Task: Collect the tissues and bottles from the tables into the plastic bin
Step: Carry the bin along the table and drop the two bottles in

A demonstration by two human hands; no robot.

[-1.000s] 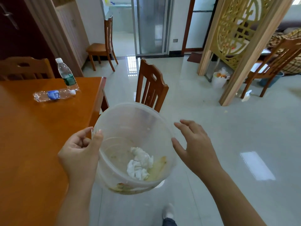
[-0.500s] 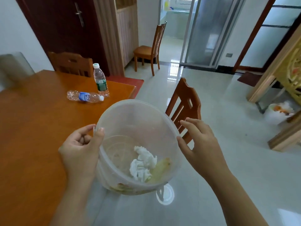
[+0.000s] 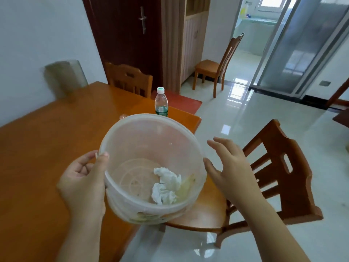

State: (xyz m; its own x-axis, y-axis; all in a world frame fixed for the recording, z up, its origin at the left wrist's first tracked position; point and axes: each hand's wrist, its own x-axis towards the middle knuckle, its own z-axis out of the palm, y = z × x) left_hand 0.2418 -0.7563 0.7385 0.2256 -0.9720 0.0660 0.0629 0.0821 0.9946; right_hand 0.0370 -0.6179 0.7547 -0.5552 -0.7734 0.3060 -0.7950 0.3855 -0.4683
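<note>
My left hand (image 3: 83,178) grips the rim of a translucent plastic bin (image 3: 143,135), held above the edge of the orange wooden table (image 3: 47,140). Crumpled white tissue (image 3: 165,184) lies in the bin's bottom beside some yellowish scraps. My right hand (image 3: 229,171) hovers just right of the bin with fingers spread, holding nothing. An upright clear bottle (image 3: 161,102) with a white-green cap stands on the table behind the bin. A sliver of a second, lying bottle (image 3: 123,116) shows at the bin's far rim; the rest is hidden.
A wooden chair (image 3: 279,176) stands close on the right, its seat under the bin. Another chair (image 3: 130,79) sits at the table's far side, a third (image 3: 219,67) near the sliding glass door (image 3: 302,44). Glossy tiled floor stretches to the right.
My view turned left and moved closer to the table. The bin now covers most of the lying bottle. Both hands keep the same pose around the bin.
</note>
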